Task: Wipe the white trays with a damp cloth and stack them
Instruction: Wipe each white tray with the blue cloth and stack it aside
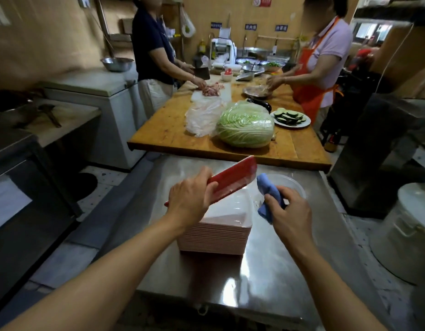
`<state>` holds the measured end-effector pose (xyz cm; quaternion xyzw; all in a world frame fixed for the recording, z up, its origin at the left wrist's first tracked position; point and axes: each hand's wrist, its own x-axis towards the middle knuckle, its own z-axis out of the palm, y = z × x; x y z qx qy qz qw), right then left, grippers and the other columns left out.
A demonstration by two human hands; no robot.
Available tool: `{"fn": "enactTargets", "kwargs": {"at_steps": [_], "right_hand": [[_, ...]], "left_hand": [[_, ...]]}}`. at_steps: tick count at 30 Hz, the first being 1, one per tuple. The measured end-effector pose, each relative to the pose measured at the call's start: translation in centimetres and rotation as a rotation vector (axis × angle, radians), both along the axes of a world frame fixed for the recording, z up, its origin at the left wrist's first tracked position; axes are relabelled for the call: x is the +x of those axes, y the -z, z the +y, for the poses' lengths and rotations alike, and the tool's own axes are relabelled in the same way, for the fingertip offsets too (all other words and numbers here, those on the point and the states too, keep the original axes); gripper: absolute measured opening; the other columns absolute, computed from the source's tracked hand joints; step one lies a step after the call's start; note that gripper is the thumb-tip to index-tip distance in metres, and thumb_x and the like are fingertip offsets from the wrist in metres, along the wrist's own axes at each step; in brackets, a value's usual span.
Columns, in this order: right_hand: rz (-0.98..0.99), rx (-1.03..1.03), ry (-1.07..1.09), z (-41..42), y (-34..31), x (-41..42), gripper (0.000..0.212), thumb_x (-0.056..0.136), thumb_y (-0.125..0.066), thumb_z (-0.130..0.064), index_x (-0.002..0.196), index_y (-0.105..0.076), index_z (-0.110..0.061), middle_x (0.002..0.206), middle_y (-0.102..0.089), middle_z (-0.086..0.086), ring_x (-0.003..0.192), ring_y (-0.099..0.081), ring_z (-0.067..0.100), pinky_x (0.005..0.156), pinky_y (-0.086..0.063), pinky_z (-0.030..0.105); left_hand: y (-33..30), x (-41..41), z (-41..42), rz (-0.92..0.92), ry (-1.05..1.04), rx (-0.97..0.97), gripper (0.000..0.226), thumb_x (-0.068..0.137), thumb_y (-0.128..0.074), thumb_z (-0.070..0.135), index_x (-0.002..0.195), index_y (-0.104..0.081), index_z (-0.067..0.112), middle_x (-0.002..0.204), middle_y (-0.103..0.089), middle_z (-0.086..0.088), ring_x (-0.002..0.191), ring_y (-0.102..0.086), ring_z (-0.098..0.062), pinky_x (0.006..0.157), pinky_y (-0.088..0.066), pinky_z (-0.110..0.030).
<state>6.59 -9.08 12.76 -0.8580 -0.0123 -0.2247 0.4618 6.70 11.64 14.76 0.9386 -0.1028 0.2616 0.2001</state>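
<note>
Left hand gripping tilted tray above stack, cloth in right hand

Tray red underneath; stack below it pale pink-white; cloth right of tray blue; table grey steel.

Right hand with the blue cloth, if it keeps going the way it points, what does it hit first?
Probably the tilted red-backed tray held by the left hand; the right hand aims its blue cloth up-left toward it. Depth unclear.

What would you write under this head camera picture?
Left hand tilts a red-backed tray; right hand holds a blue cloth.
</note>
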Motion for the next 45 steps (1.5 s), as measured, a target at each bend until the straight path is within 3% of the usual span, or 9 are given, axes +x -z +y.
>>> {"fn": "enactTargets", "kwargs": {"at_steps": [6, 13, 18, 21, 26, 29, 33, 41, 45], "right_hand": [[-0.131, 0.027, -0.082, 4.1, -4.0, -1.2, 0.015, 0.084, -0.064, -0.008, 0.095, -0.067, -0.019, 0.088, -0.062, -0.007, 0.081, -0.056, 0.006, 0.07, -0.042, 0.016], [-0.211, 0.047, -0.086, 9.9, -5.9, -3.8, 0.015, 0.083, -0.064, -0.005, 0.092, -0.067, -0.016, 0.086, -0.064, -0.006, 0.082, -0.06, 0.014, 0.07, -0.048, 0.028], [-0.403, -0.091, -0.084, 14.9, -8.3, -5.4, 0.02, 0.081, -0.066, -0.011, 0.101, -0.069, -0.01, 0.102, -0.064, -0.002, 0.098, -0.055, 0.017, 0.083, -0.044, 0.029], [-0.398, -0.386, -0.155, 18.4, -9.0, -5.6, 0.037, 0.08, -0.067, -0.02, 0.114, -0.065, -0.005, 0.12, -0.061, 0.013, 0.113, -0.051, 0.03, 0.096, -0.038, 0.036], [-0.303, -0.606, -0.237, 21.5, -8.5, -5.5, 0.054, 0.095, -0.035, -0.034, 0.145, -0.031, -0.014, 0.152, -0.028, 0.009, 0.142, -0.02, 0.025, 0.116, -0.012, 0.042], [-0.318, -0.599, -0.208, 21.3, -8.7, -5.2, 0.053, 0.095, -0.028, -0.035, 0.145, -0.033, -0.015, 0.147, -0.035, 0.007, 0.138, -0.027, 0.024, 0.113, -0.017, 0.046], [-0.343, -0.515, -0.153, 19.6, -8.2, -5.1, 0.051, 0.096, -0.028, -0.033, 0.141, -0.04, -0.012, 0.14, -0.044, 0.008, 0.132, -0.037, 0.023, 0.112, -0.022, 0.047], [-0.256, -0.241, -0.003, 15.9, -7.9, -4.5, 0.052, 0.095, -0.031, -0.026, 0.141, -0.034, 0.0, 0.142, -0.036, 0.015, 0.13, -0.032, 0.025, 0.11, -0.021, 0.029], [-0.131, -0.101, 0.016, 15.7, -7.3, -4.6, 0.055, 0.1, -0.034, -0.023, 0.148, -0.016, -0.003, 0.147, -0.026, 0.016, 0.133, -0.03, 0.027, 0.109, -0.028, 0.035]], "left_hand": [[-3.4, -2.9, 4.3, 0.182, -0.011, -0.566, 0.019, 0.097, -0.046, 0.024, 0.081, -0.053, 0.014, 0.074, -0.06, -0.001, 0.068, -0.057, -0.016, 0.064, -0.047, -0.037], [-3.1, -6.3, 9.3, 0.323, -0.034, -0.989, 0.019, 0.099, -0.044, 0.016, 0.088, -0.056, 0.004, 0.07, -0.059, -0.004, 0.06, -0.056, -0.015, 0.049, -0.047, -0.017], [-2.9, -7.9, 11.7, 0.354, 0.032, -1.039, 0.019, 0.099, -0.043, 0.016, 0.087, -0.055, 0.005, 0.076, -0.06, -0.011, 0.068, -0.058, -0.023, 0.061, -0.051, -0.032], [-2.5, -8.3, 12.3, 0.356, 0.072, -1.085, 0.02, 0.098, -0.044, 0.015, 0.082, -0.054, 0.01, 0.077, -0.059, -0.016, 0.07, -0.054, -0.025, 0.068, -0.049, -0.042], [-2.0, -8.9, 12.7, 0.356, 0.091, -1.103, 0.022, 0.099, -0.044, 0.02, 0.083, -0.056, 0.01, 0.075, -0.062, -0.014, 0.068, -0.056, -0.023, 0.067, -0.048, -0.044], [-2.2, -9.3, 12.5, 0.334, 0.097, -1.146, 0.021, 0.098, -0.046, 0.019, 0.086, -0.056, 0.005, 0.084, -0.063, -0.027, 0.072, -0.056, -0.029, 0.073, -0.05, -0.057], [-2.4, -9.6, 12.0, 0.303, 0.084, -1.188, 0.022, 0.097, -0.047, 0.02, 0.086, -0.055, 0.003, 0.08, -0.061, -0.023, 0.07, -0.054, -0.029, 0.072, -0.049, -0.062], [-3.2, -9.1, 9.3, 0.26, 0.061, -1.258, 0.024, 0.097, -0.046, 0.018, 0.076, -0.057, 0.016, 0.065, -0.064, -0.002, 0.063, -0.059, -0.023, 0.068, -0.054, -0.054], [-3.5, -8.3, 7.6, 0.254, 0.04, -1.36, 0.025, 0.098, -0.045, 0.019, 0.076, -0.056, 0.015, 0.064, -0.065, -0.001, 0.064, -0.062, -0.022, 0.067, -0.055, -0.05]]}}
